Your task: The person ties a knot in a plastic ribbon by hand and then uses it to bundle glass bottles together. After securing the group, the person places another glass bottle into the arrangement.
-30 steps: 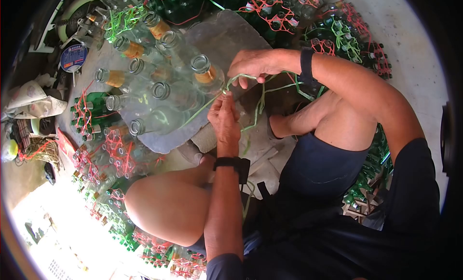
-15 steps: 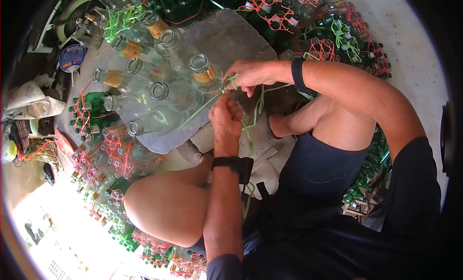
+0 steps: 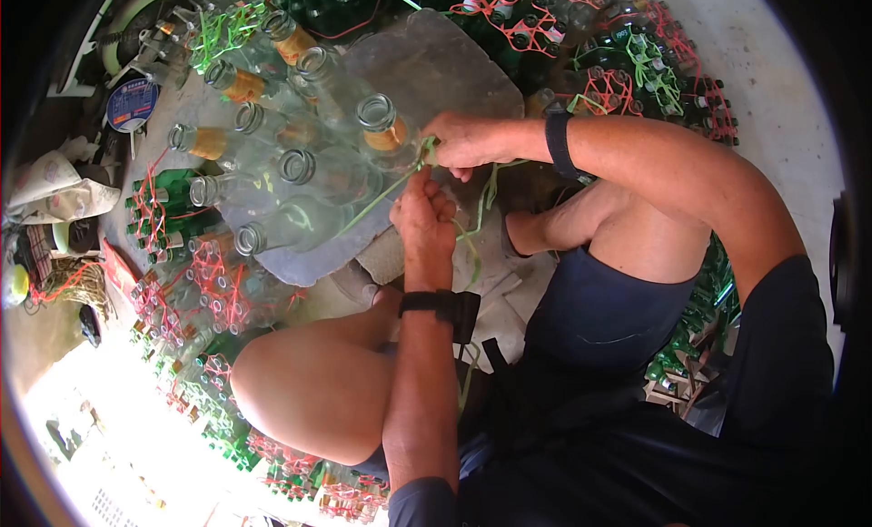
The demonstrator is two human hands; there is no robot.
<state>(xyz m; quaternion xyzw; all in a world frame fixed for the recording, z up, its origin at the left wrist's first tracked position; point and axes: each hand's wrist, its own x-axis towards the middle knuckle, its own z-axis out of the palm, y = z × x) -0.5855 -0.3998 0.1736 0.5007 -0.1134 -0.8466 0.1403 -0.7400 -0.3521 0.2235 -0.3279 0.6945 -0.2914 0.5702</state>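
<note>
Several clear glass bottles (image 3: 331,177) stand grouped on a dark slab (image 3: 436,68), some with orange labels at the neck. A green plastic strap (image 3: 372,203) runs round the near side of the group up to my fingers. My left hand (image 3: 424,214) is closed, its thumb and fingertips pinching the strap close to the bottles. Just above it, my right hand (image 3: 466,141) is closed on the strap where it crosses and bunches. A loose tail of the strap (image 3: 488,197) hangs below my right hand. Parts of the right fingers are hidden behind the hand.
Green bottles bundled with red strap (image 3: 513,19) stand beyond the slab. More tied bottles (image 3: 218,286) are at the left, and others (image 3: 677,350) lie beside my right leg. A round blue-faced object (image 3: 133,106) is at the upper left.
Both hands stay at the strap crossing beside the bottles. The right fingers have turned slightly, and the loop that stuck up there now lies lower. The view has shifted a little.
</note>
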